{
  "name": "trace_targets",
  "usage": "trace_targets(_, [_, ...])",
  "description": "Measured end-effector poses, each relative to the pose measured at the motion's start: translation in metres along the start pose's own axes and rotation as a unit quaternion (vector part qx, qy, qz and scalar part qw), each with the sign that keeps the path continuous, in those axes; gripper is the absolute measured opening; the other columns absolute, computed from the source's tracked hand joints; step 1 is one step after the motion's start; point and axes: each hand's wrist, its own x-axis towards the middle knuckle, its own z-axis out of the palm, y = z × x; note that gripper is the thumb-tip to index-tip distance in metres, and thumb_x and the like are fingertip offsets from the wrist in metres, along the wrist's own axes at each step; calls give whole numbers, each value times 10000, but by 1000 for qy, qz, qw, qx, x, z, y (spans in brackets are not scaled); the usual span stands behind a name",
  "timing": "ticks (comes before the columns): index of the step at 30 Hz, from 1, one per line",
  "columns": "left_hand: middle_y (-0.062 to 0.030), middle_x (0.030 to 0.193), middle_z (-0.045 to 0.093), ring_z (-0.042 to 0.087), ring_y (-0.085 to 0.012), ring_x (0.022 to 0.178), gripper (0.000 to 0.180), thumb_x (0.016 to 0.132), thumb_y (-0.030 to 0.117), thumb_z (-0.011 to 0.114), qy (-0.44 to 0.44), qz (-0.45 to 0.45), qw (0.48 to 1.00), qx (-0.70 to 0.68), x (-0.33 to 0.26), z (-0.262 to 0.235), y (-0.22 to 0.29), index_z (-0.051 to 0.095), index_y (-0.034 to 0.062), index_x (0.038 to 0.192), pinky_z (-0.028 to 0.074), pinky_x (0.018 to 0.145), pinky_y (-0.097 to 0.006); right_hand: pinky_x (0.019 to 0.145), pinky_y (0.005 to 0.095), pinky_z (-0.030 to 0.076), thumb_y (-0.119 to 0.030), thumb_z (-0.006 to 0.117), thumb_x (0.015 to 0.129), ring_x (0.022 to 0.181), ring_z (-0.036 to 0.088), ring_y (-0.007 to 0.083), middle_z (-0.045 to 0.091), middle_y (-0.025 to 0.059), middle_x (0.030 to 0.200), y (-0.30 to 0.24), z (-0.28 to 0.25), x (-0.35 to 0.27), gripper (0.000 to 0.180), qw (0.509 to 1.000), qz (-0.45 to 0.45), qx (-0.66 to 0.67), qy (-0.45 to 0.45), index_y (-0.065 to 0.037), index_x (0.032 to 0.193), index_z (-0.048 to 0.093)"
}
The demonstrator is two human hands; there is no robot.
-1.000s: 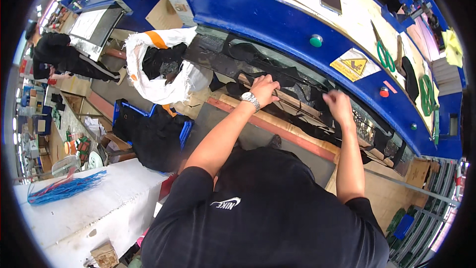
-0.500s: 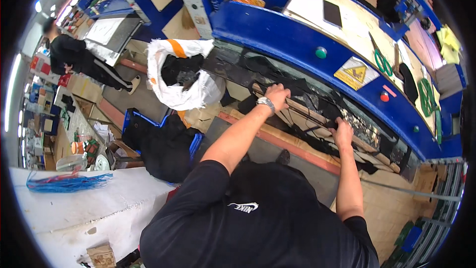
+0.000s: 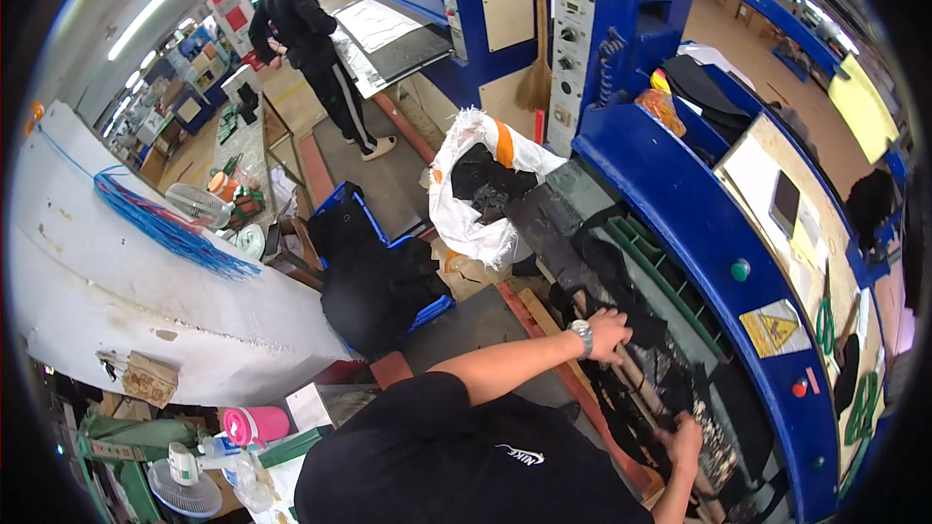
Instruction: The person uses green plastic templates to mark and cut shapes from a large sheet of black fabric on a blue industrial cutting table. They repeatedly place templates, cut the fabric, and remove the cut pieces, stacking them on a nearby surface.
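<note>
Black cut sheet scrap (image 3: pixel 670 354) lies crumpled along the near edge of the blue machine (image 3: pixel 680 199), partly over a wooden rail (image 3: pixel 636 374). My left hand (image 3: pixel 610 335), wearing a wristwatch, has its fingers curled over the scrap at the rail. Closer to me, my right hand (image 3: pixel 682 444) is closed on the same scrap, its fingertips partly hidden. Beyond my hands, a green slotted strip (image 3: pixel 665 277) shows on the machine bed. Black strips hang down on my side of the rail.
Left of the machine stands a white woven sack (image 3: pixel 451 204) with black scraps inside. A blue crate (image 3: pixel 427 311) heaped with black material is nearby. On the machine top lie a phone (image 3: pixel 784 202) and green-handled scissors (image 3: pixel 825 325). Another person (image 3: pixel 311 44) stands at the far left.
My view has turned left, so the machine appears farther right. Both hands have come nearer to me along with the black scrap, and the green slotted strip is now uncovered.
</note>
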Motion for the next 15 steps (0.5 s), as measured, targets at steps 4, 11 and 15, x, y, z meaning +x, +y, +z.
trace_targets(4, [-116,959,599,592,-317,953,405,818,386,819,-23,-44,976,-211,-21,-27,-21,684,91,1062,481,851,-424,791,471,538,-159,909,651,873,693,401,694,207,853,-25,-21,8,404,994,-18,87,-60,29,918,671])
trace_targets(11, [-137,1120,607,571,-370,1060,636,700,267,880,233,-143,962,14,-31,-103,-108,598,71,1235,486,940,-441,904,448,458,-156,826,750,1043,589,354,646,150,1076,-126,1,72,365,937,-301,52,167,-5,1046,674])
trace_targets(15, [-121,1021,647,650,-323,981,653,657,367,920,90,-119,985,-84,-56,-104,-149,644,62,1165,525,873,-427,900,447,423,-168,792,791,952,583,312,623,119,967,-144,56,82,257,913,-378,-3,150,-35,954,644])
